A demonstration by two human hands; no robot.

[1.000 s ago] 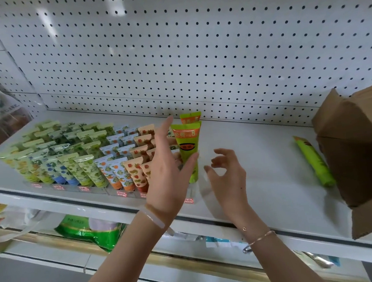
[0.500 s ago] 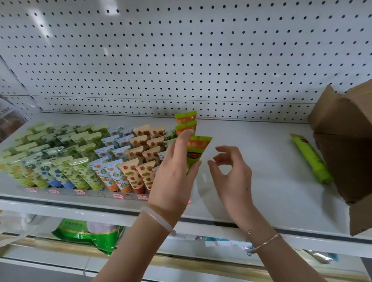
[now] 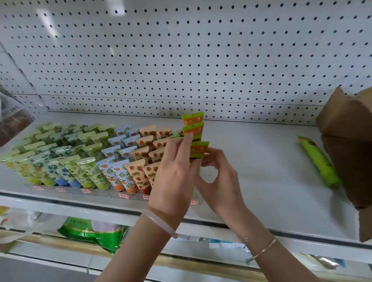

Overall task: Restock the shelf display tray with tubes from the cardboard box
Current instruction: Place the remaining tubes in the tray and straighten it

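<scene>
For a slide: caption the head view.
Left hand and right hand hold a green tube at the tray; loose tube beside cardboard box.

Bright, even light falls from above. Pale glare streaks smear the white perforated metal back panel [image 3: 194,49] at upper left. The brown cardboard box [image 3: 341,114] is dark inside. Wide-angle distortion bows the white metal shelf [image 3: 261,156]; the picture's corners look soft.
</scene>
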